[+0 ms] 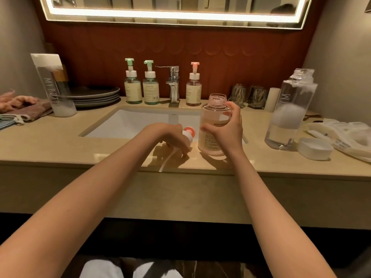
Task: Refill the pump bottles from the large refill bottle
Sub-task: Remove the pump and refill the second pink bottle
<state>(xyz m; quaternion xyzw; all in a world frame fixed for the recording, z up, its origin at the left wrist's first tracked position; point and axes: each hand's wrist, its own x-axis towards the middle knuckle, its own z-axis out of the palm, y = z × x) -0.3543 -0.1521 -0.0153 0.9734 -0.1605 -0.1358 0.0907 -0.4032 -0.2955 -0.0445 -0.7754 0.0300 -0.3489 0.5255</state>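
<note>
Forearms [96, 199] reach in from the near edge. Left hand [172, 137] is low on the table [60, 141], fingers curled on the removed pump head [189, 133], with the dip tube [166, 159] trailing nearward. Right hand [222, 131] is just right of it, wrapped round the open bottle [210, 121], which stands upright in front of the sink [128, 123]. The large refill bottle [289, 109] is to the right, uncapped, with a white cap [315, 148] beside it. Far: three pump bottles [151, 91] flank the faucet [173, 85].

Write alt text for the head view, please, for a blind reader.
At a bathroom sink, the right hand grips an uncapped pink pump bottle while the left hand holds a detached pump head. An open refill bottle stands at right.
</note>
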